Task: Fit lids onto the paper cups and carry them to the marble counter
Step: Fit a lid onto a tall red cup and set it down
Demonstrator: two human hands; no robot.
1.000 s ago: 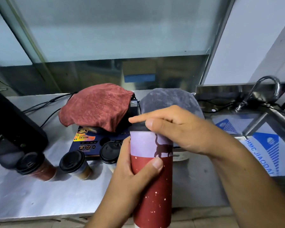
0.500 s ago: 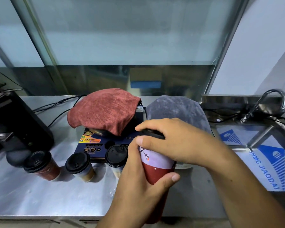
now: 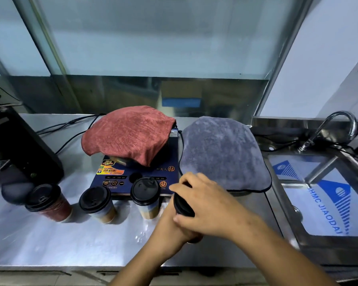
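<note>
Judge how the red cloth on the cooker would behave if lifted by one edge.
Probably floppy: the red cloth sags over something mostly hidden on the cooker. Likely light, being thin fabric. Its napped surface should grip fingers, not slip.

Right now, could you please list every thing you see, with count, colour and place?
red cup: one, black lid, counter left.
tan cups: two, black lids, right of it.
black lid: one, on the held cup, which both grips hide.
cooker: one, blue, behind cups.
red cloth: one, draped on cooker.
grey cloth: one, right of cooker.
machine: one, black, far left.
faucet: one, steel, far right.
left grip: one, around held cup.
right grip: one, curled over black lid.
</note>
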